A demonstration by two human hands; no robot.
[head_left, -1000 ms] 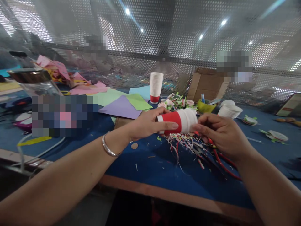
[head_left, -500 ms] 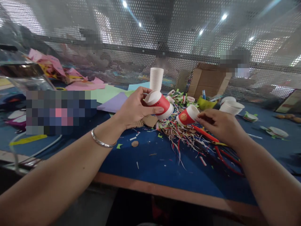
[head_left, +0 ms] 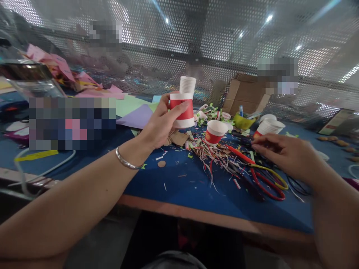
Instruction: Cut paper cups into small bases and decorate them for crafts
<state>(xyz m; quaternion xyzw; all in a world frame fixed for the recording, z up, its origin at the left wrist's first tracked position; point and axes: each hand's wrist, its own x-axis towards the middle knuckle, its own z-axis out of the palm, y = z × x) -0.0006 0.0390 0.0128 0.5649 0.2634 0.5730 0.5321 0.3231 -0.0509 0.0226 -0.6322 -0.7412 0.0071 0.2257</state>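
My left hand [head_left: 165, 121] is wrapped round a red and white paper cup [head_left: 183, 110], raised above the blue table. A second red and white paper cup [head_left: 214, 132] stands mouth up on a pile of shredded paper [head_left: 221, 158], apart from both hands. My right hand [head_left: 286, 155] is to the right of it, slightly blurred, with curved fingers apart and nothing visible in them. Just beyond its fingertips are nested paper cups [head_left: 270, 127]. Below it lie a red-handled tool [head_left: 255, 168] and a yellow loop.
Behind the held cup rises a tall stack of white cups [head_left: 187, 84]. Coloured paper sheets [head_left: 137, 116] and a clear jar [head_left: 33, 80] are on the left. A cardboard box [head_left: 244, 95] and a yellow-green holder [head_left: 243, 121] stand by the perforated metal screen [head_left: 157, 56].
My right hand has let go of the smaller-looking cup, now on the shredded paper, and moved right towards the nested cups. My left hand has turned its cup more upright.
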